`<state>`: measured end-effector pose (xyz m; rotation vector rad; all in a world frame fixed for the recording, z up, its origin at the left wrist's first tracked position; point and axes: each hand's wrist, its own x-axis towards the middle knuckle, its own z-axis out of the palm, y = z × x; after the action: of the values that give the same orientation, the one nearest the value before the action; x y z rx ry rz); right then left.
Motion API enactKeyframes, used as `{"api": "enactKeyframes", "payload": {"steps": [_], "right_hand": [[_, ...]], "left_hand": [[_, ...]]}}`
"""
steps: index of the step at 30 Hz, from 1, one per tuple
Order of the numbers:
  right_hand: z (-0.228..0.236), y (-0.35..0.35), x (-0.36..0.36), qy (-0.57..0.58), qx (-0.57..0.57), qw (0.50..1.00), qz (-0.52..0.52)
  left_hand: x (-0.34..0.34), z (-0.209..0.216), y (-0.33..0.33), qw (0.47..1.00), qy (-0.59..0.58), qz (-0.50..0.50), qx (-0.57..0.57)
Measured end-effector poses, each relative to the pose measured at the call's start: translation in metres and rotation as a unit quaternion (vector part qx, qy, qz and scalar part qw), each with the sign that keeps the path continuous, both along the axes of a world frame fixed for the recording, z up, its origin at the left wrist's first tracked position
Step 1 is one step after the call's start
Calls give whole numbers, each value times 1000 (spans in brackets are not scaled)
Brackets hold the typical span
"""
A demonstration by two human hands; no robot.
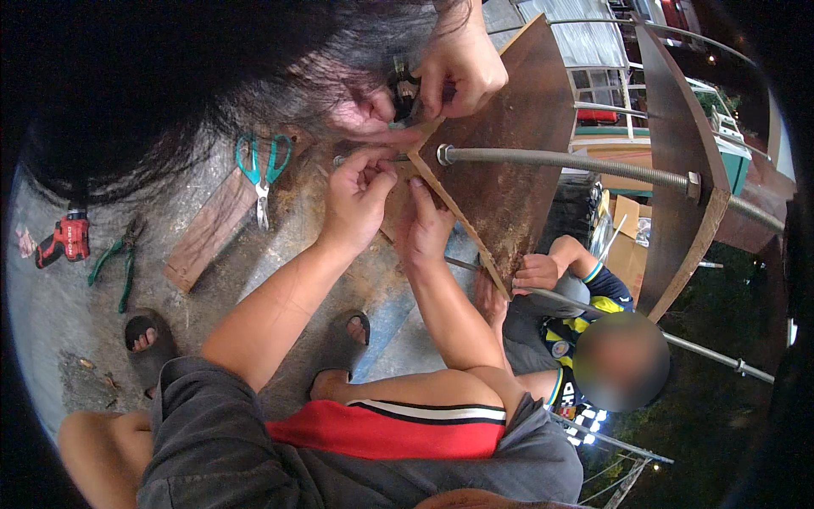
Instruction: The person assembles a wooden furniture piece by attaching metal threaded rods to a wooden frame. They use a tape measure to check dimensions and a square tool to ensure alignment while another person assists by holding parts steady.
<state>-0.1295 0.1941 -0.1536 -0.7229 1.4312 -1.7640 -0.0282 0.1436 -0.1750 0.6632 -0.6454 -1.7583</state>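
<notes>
My left hand (360, 202) is closed, its fingers curled close to the end of a threaded metal rod (560, 159); what they pinch is too small to make out. Beside it, my right hand (424, 229) grips the near side of a brown wooden board (517, 110), thumb up along its edge and other fingers partly hidden. The rod passes through this board, with a nut (444, 155) against its far face. Another person's hand (465, 72) bends over the board's upper corner, and a second hand (373, 119) of theirs is partly covered by hair.
A second board (682, 127) hangs on the rods at right. Another person (551, 271) holds the first board's lower corner. Green-handled scissors (264, 170), a wood plank (212, 225), green pliers (119, 263) and a red power drill (68, 240) lie on the floor at left.
</notes>
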Motion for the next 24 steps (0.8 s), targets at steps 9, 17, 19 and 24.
{"api": "enactKeyframes", "payload": {"steps": [9, 17, 19, 24], "right_hand": [[12, -3, 15, 19, -8, 996, 91], [42, 63, 9, 236, -17, 970, 62], [75, 26, 1, 361, -18, 932, 2], [121, -25, -24, 617, 77, 778, 88]], "left_hand": [[-1, 7, 6, 999, 44, -14, 29], [-7, 0, -6, 981, -84, 9, -175], [-10, -4, -2, 982, -76, 1, -173], [-26, -6, -4, 981, -91, 20, -172]]}}
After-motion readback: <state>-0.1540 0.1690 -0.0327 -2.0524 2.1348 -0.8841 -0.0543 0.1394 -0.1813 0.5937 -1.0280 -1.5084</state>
